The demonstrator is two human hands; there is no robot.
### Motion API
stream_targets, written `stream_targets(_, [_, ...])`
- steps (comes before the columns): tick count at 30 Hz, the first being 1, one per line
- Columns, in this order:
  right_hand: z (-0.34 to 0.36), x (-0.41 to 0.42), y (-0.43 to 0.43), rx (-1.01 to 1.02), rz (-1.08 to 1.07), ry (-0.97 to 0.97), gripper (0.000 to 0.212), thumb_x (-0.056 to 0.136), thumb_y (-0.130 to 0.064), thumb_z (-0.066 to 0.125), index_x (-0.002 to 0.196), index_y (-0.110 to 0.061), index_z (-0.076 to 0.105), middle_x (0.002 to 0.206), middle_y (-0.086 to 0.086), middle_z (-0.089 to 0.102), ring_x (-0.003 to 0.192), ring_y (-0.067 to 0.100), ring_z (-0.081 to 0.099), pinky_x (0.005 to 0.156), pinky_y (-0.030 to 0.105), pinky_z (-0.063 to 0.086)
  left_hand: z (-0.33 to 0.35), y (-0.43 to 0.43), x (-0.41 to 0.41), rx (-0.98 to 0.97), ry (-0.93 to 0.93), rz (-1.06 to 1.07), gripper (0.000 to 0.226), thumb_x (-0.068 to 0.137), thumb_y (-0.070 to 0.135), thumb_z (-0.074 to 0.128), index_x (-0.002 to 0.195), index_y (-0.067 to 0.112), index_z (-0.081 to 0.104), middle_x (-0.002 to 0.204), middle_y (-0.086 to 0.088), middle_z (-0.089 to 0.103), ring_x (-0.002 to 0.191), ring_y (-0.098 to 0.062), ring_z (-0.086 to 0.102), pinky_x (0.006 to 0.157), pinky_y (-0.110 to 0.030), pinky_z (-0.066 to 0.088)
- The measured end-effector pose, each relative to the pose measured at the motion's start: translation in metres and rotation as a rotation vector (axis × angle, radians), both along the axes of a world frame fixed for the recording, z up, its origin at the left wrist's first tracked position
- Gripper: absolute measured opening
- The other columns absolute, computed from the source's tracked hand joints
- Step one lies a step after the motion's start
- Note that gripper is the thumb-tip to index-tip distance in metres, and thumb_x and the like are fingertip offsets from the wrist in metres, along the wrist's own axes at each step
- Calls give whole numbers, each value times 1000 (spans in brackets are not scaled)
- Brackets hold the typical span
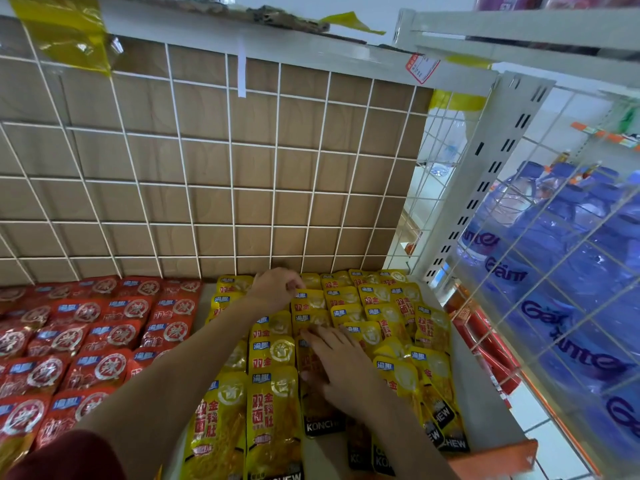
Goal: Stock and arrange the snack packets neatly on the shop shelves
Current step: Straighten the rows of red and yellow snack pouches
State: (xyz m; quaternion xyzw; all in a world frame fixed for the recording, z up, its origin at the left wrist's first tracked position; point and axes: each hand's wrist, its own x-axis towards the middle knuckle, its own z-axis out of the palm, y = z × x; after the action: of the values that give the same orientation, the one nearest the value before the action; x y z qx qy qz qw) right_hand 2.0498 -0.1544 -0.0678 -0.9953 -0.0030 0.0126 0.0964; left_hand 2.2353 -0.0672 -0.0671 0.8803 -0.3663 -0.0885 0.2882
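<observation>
**Both hands on the yellow rows at the right end of the shelf**

A white metal shop shelf point(481, 386) with an orange front lip carries two blocks of stock. Red plastic snack packets point(104, 341) lie in overlapping rows over its left part, and yellow plastic snack packets point(273, 403) fill the right part up to the right edge. A narrow bare strip of shelf runs between the two colours. Behind the shelf stands a white wire grid panel point(230, 188) backed by brown cardboard point(207, 168). The edge of the shelf above carries a red and white price label point(420, 68) and a strip of yellow tape point(62, 32). Past the right edge, behind white wire mesh, sit blue shrink-wrapped packs of bottled water point(571, 289).

The left hand point(277, 289) reaches to the back edge of the shelf. Its grip is closed, fingers curled onto the top edge of a back-row yellow packet point(310, 301), just in front of the grid. The arm crosses the yellow rows, and a dark red sleeve point(59, 455) shows at the lower left.

The right hand point(343, 368) lies nearer the front, in the middle of the yellow block. Its grip is released, with fingers straight and spread, resting flat on the packets and pointing toward the back-left
</observation>
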Motion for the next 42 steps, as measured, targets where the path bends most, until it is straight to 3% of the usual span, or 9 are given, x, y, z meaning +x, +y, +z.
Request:
stream_targets(5, [3,-3,2,32,-26,-18,61,95,-44,39,148,-23,16,154,-2,14,143,14,8,109,24,-11,6,3,-9,-11,-85,4,23,89,19,60,111,24,64,116,4,61,110,-15,54,101,-36,36])
stream_targets(12, [-1,-4,4,13,-35,-45,89,70,-61,4,147,-20,19,153,0,20,143,15,14,109,24,-13,6,16,-36,160,-180,-199,32,94,33,52,126,30,54,140,8,41,132,-15,30,108,-33,18])
stream_targets(23, [16,-24,6,-14,-157,-69,68,89,-50,25,148,-18,18,155,-1,17,143,17,15,108,26,-11,10,22,-52,189,-148,-162,37,98,32,44,135,31,47,144,8,37,137,-18,25,115,-39,8])
stream_targets(25, [17,-30,10,-65,-176,-28,68,83,-55,29,139,-17,41,146,2,39,134,17,38,112,37,11,8,25,-54,171,-158,-152,37,98,32,42,135,29,47,144,7,37,137,-18,27,114,-38,13])
stream_targets(27, [11,-31,12,-102,-220,46,63,77,-58,30,115,-21,63,122,1,62,109,15,62,100,40,36,7,28,-57,177,-159,-140,39,99,34,40,138,30,43,148,7,33,138,-17,25,113,-35,14])
stream_targets(31, [11,-30,14,-53,-189,133,75,77,-56,19,131,-15,51,139,7,48,127,22,47,107,44,14,5,33,-63,236,-165,-205,42,102,34,31,144,34,32,154,11,20,143,-12,11,115,-36,4])
stream_targets(34, [17,-28,17,-109,-171,98,70,81,-54,22,132,-14,50,140,8,46,128,21,46,108,42,14,5,32,-64,303,-173,-265,43,103,35,25,145,35,27,157,11,13,144,-12,4,116,-39,0])
stream_targets(37, [11,-28,14,-98,-109,48,61,95,-45,36,147,-15,22,155,5,15,143,18,14,110,32,-11,5,29,-63,347,-194,-280,43,103,36,24,146,35,25,157,11,9,145,-12,1,116,-40,0])
stream_targets(42, [7,-29,13,-77,-106,32,70,91,-55,22,148,-15,18,156,4,12,144,18,11,107,32,-15,4,29,-64,357,-190,-277,43,102,37,25,146,35,25,157,12,9,145,-12,1,116,-41,-1])
